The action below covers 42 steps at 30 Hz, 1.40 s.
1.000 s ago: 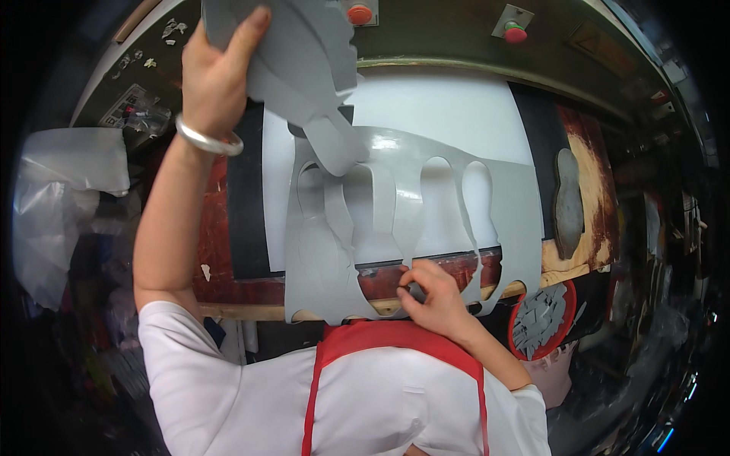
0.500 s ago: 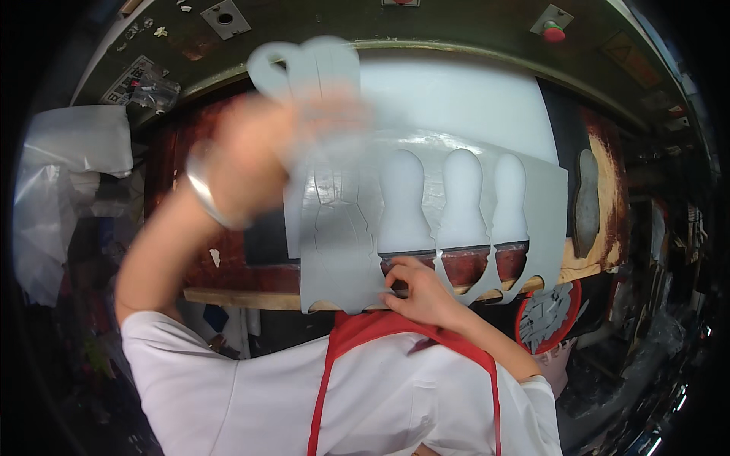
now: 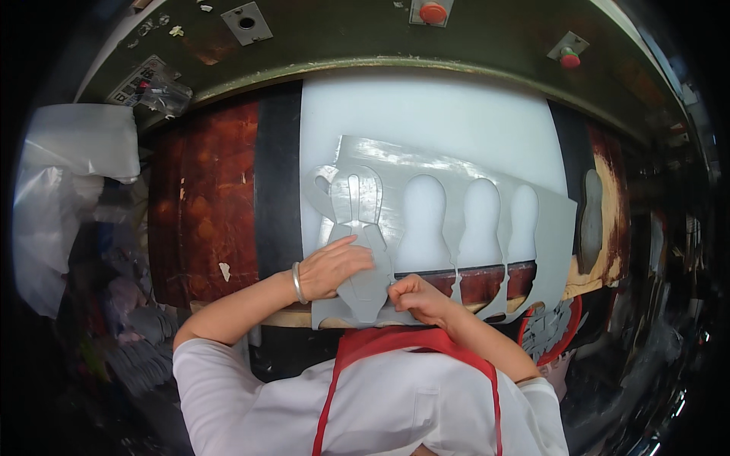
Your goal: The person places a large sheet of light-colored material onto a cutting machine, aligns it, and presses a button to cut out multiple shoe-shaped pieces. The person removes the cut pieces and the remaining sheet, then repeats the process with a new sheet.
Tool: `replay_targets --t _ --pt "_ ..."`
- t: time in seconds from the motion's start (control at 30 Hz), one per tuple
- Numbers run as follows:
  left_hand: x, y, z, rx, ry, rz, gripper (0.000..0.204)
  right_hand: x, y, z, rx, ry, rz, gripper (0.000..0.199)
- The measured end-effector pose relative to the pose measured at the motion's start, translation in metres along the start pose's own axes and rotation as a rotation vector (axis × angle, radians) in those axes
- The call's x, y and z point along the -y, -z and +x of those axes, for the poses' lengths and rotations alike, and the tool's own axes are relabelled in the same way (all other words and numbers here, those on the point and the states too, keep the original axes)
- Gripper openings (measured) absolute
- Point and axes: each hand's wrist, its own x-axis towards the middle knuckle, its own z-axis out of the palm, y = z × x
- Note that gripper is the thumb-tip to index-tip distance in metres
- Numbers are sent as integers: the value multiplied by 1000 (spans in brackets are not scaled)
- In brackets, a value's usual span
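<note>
My left hand (image 3: 334, 267) lies flat, fingers outstretched, on a grey sole-shaped piece (image 3: 369, 285) with cut lines. This piece rests over the left end of a thin grey sheet (image 3: 441, 158), and a small looped grey piece (image 3: 322, 199) shows beside its top. Three sole-shaped openings run through the sheet to the right. My right hand (image 3: 422, 298) is closed, its fingers curled at the sheet's near edge by the first opening. Whatever is between its fingertips is hidden.
Beneath the sheet lies a white board (image 3: 426, 99) on a reddish-brown table (image 3: 201, 205). A dark sole-shaped piece (image 3: 591, 220) lies at the right. A red tub (image 3: 576, 311) of grey scraps stands below. Behind is a green machine beam (image 3: 327, 38) with red buttons (image 3: 433, 13).
My left hand has come down from the raised far left, bringing the grey pieces onto the sheet, and now lies flat. My right hand has stayed by the near edge, its fingers curled tighter.
</note>
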Motion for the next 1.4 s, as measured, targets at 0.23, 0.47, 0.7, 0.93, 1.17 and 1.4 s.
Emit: replay_targets --t 0.23,0.47,0.7,0.93,1.17,1.4 --pt "-35 128 4 -1071 325 -319 23 15 -1 -35 -138 216 -383 14" --pt "-98 235 -53 -1268 330 23 24 32 38 -102 -446 307 -299 14" --pt "0 140 -122 -639 367 902 54 18 65 -109 -605 337 -271 8" --pt "31 40 -181 -255 744 999 63 21 66 -106 -608 295 -393 8" --pt "78 77 -201 -1143 1348 425 42 24 61 -95 -589 227 -346 11" --pt "120 81 -168 -1341 1718 341 39 18 64 -91 -598 282 -376 9"
